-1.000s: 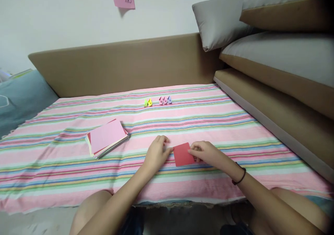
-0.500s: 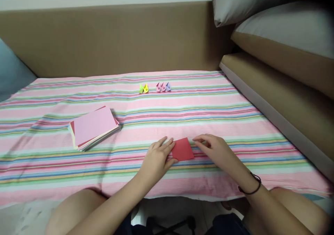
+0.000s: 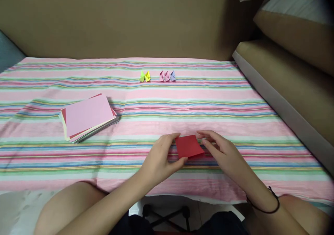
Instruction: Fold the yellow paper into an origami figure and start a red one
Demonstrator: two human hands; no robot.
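Note:
A small square of red paper [image 3: 189,146] lies between my two hands, its lower right side tilted a little above the cloth. My left hand [image 3: 163,155] grips its left side, thumb at the near edge and fingers at the far left corner. On the other side, my right hand [image 3: 219,148] is beside the paper's right edge, thumb and index finger apart. Whether those right fingertips touch the paper is hard to make out. Farther off stand small folded paper pieces: green and yellow ones [image 3: 145,76], and pink and lilac ones [image 3: 167,76].
A stack of coloured paper [image 3: 88,116], pink on top, lies to the left on the striped cloth [image 3: 146,127]. Thick cushions [image 3: 287,85] line the right side. A brown backrest [image 3: 117,22] rises behind. The cloth's near edge hangs before my knees.
The red paper has turned slightly and its near side has lifted. My left fingers have moved from lying over it to its edges. The view has tipped downward.

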